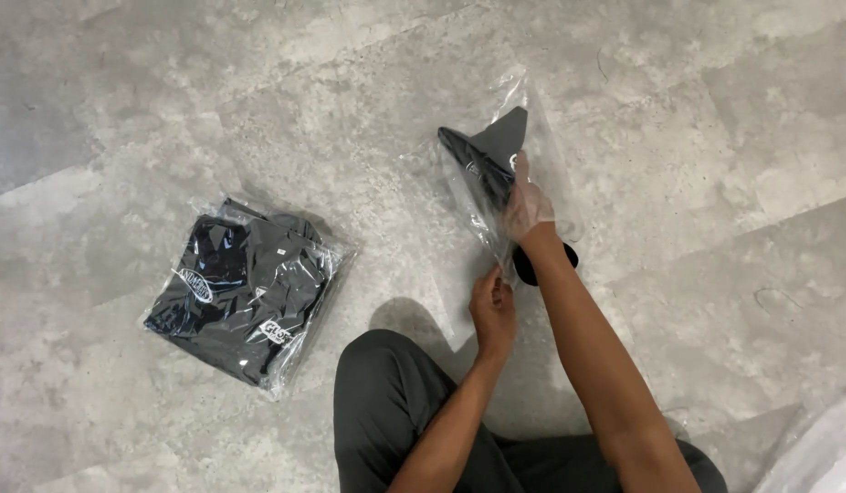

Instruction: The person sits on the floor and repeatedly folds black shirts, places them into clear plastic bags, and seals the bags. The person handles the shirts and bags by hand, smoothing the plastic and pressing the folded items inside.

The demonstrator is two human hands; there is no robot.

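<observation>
A clear plastic bag [532,119] lies on the grey floor ahead of me with a dark folded garment [491,155] partly inside it. My right hand [528,203] is pushed into the bag's mouth, gripping the garment through the film. My left hand [492,306] pinches the bag's near open edge. To the left rests a second dark garment with white printing, sealed flat in its own clear bag [245,292], away from both hands.
My knee in dark trousers [386,402] is bent on the floor just below my hands. A bit of clear plastic [820,452] shows at the bottom right corner. The floor is grey stone-look tile [167,110].
</observation>
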